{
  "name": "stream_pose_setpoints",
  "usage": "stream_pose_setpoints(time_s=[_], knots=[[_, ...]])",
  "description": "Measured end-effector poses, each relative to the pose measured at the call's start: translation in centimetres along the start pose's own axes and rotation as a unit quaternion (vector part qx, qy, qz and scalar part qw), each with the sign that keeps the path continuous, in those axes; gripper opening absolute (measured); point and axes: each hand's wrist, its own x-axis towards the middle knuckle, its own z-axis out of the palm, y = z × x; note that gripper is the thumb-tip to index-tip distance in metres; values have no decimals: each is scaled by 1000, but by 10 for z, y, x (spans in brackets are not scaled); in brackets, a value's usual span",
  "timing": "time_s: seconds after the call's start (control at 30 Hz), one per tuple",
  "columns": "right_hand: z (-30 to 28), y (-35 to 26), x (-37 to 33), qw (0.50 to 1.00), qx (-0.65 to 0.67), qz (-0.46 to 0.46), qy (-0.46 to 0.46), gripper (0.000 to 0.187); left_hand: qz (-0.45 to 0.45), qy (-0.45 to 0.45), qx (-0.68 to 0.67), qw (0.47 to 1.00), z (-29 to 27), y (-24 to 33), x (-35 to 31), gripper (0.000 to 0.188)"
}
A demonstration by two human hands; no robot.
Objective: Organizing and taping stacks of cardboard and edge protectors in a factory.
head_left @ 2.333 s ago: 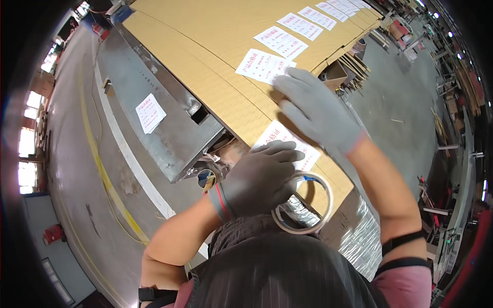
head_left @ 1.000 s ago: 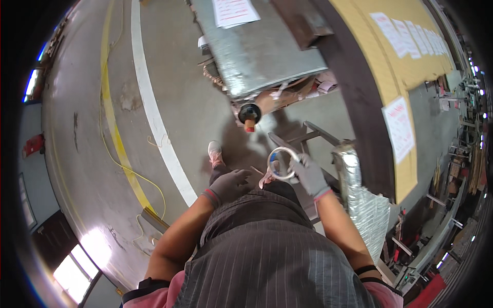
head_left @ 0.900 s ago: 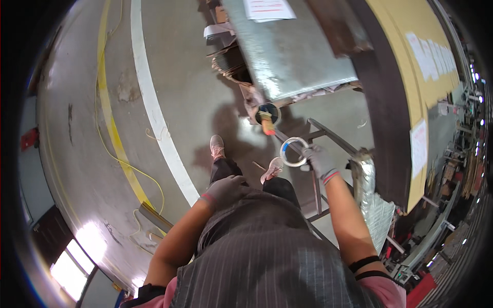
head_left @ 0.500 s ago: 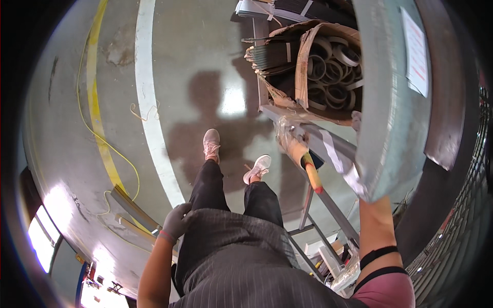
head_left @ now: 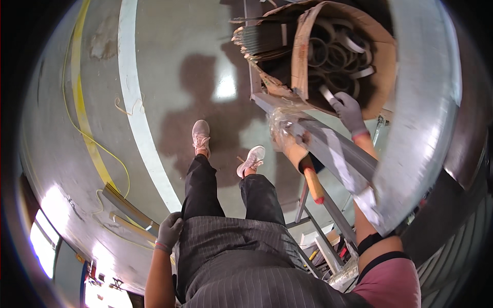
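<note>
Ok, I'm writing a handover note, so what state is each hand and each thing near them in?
Right hand: gloved, fingers closed on a pale roll.
Pale roll: held edge-on at the box's mouth.
Cardboard box: open on top.
Ring-shaped rolls: piled loosely inside the box.
Yellow handle with red tip: poking out of a tubular holder.
Left hand: gloved, fingers curled beside the striped apron.

Floor (head_left: pixel 169 41): grey, with a yellow stripe (head_left: pixel 76 66) and a white stripe (head_left: pixel 131 92)
Window (head_left: pixel 44 241): bright, lower left
Surface (head_left: pixel 418 102): grey metal, right side
</note>
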Motion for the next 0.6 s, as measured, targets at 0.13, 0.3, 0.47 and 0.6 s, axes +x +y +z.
stream_pose_setpoints(time_s=[0.13, 0.3, 0.47, 0.6], knots=[[-11, 22, -136, 884, 455, -82, 77, 34, 216, -73, 129, 965, 29, 112, -17, 26], [-52, -137, -318, 883, 442, 46, 152, 26, 430, -325, -19, 842, 76, 259, -82, 29], [-101, -214, -371, 851, 509, -11, 130, 29, 386, -484, -16, 785, 91, 333, -164, 49], [-128, -233, -400, 893, 391, -113, 193, 24, 530, -435, 92, 722, 82, 366, -232, 46]])
